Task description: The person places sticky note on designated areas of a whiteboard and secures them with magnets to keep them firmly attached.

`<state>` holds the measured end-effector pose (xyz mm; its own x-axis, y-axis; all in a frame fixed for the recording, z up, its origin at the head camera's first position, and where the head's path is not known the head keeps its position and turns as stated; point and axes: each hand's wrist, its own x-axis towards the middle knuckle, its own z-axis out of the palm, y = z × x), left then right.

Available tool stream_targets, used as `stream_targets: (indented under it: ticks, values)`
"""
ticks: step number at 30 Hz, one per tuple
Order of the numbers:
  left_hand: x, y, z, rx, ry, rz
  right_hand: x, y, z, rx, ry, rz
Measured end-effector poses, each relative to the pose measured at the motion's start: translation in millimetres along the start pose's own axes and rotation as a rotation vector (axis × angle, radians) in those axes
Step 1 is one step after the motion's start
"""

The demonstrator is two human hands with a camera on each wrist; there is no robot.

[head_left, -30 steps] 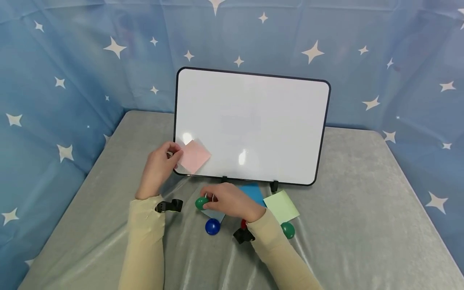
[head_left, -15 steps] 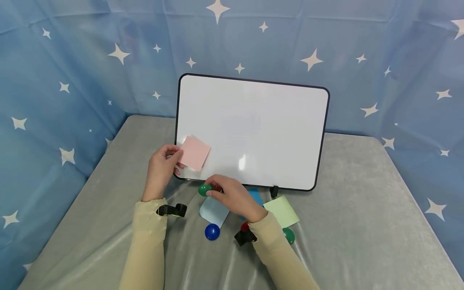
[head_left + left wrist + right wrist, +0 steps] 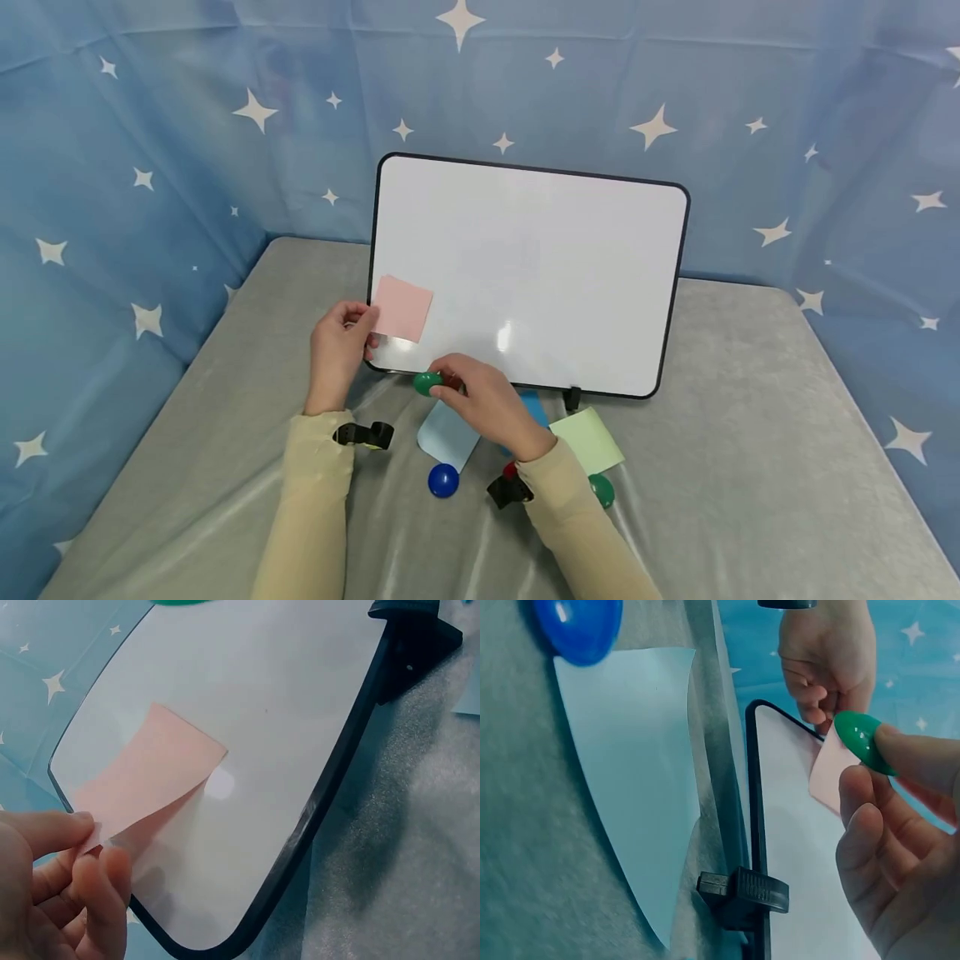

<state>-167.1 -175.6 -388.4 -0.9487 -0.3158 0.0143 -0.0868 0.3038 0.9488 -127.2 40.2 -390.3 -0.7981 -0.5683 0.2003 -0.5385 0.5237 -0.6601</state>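
My left hand (image 3: 339, 346) pinches the left corner of a pink sticky note (image 3: 403, 308) between thumb and fingers. The note lies over the lower left of a whiteboard (image 3: 532, 267) with a black frame; in the left wrist view its near end lifts off the board. My right hand (image 3: 487, 404) grips a round green magnet (image 3: 861, 741) by its edge, thumb on one side and fingers on the other. That magnet is in front of the board's bottom edge, below and right of the pink note.
On the grey cloth lie a pale blue note (image 3: 447, 437), a blue note (image 3: 534, 408) partly behind the right hand, and a green note (image 3: 588, 440). A blue magnet (image 3: 443, 481), a red magnet (image 3: 511, 470) and another green magnet (image 3: 602, 490) lie nearer. A black foot (image 3: 572, 398) supports the board.
The pink note has turned from a diamond slant to nearly square with the board and risen slightly. My right hand has lifted the green magnet from over the pale blue note towards the board.
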Motion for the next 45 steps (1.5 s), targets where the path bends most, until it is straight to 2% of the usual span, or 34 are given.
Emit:
stream_targets:
  ticks: [8,16,24,27,33,35,40,42,45]
  values:
    - [5.3,-8.3,3.6,0.04,0.039,0.007,7.6,-2.4,-9.3,-0.014,0.022,-0.012]
    - [3.0,-6.3,3.8,0.042,0.065,0.032,19.7,1.4,-16.5,-0.049,0.07,-0.022]
    - [3.9,-9.6,2.1,0.055,0.074,0.035,31.6,15.2,-15.8,0.03,0.108,0.003]
    - [10.8,-21.9,4.0,0.044,0.079,0.023,35.6,20.0,-15.5,0.09,0.13,0.038]
    - [45.9,-81.7,18.5,0.112,0.148,0.092,49.5,21.4,-20.5,0.169,0.154,0.121]
    - [41.8,-73.1,16.9,0.093,0.138,0.066,54.9,20.8,-22.6,0.174,0.153,0.15]
    - [8.0,-14.4,3.6,0.052,0.082,0.011,66.9,20.2,-26.1,0.188,0.139,0.176]
    - [3.3,-7.0,2.1,0.067,0.072,0.025,71.2,20.5,-27.6,0.176,0.138,0.173]
    - [2.3,-5.8,2.3,0.074,0.064,0.03,76.8,21.8,-30.0,0.153,0.146,0.167]
